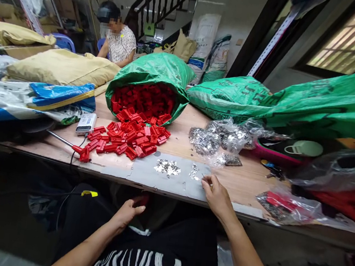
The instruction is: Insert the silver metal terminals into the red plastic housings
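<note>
Below the table edge, over my lap, my left hand [127,212] is closed around a red plastic piece [145,199], which is partly hidden by the fingers and in shadow. My right hand [216,196] reaches onto the grey mat [145,175], thumb and fingertips pinched together at its right side. What sits in that pinch is too small to make out. Close by lie a few small metal parts [195,172], and a larger flat heap of shiny metal parts [168,167] is left of them. Behind the mat spreads a pile of red plastic pieces [127,137].
A green sack [155,66] spills red pieces. Bagged metal parts [219,136] and another plastic bag [289,206] lie right. A red-ended metal rod [67,141] and a white device [86,123] are left. Across the table sits a person [120,43].
</note>
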